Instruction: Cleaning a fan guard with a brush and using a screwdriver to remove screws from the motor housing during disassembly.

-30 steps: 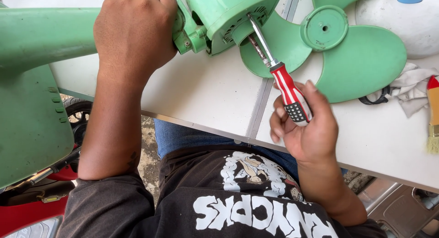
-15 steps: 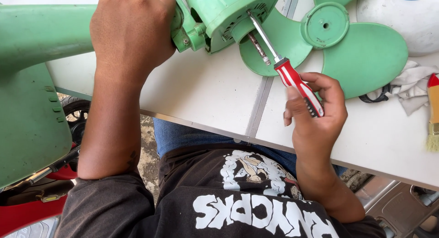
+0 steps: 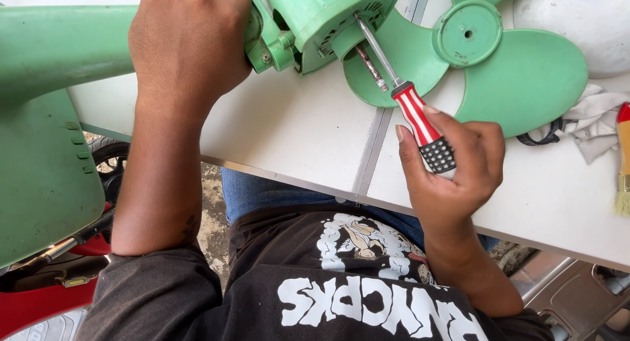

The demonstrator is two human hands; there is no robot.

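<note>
White tabletop (image 3: 295, 138) carries a green fan motor housing (image 3: 328, 16) at twelve o'clock, with the loose green fan blade (image 3: 518, 79) lying toward two o'clock and a crumpled cloth (image 3: 594, 118) and brush (image 3: 622, 160) at three. At eleven o'clock the left hand (image 3: 187, 46) wraps tight around the fan's neck joint, while the right hand (image 3: 453, 167), near centre-right, curls its fingers round the red-and-white striped screwdriver (image 3: 410, 101), whose tip sits in the housing.
</note>
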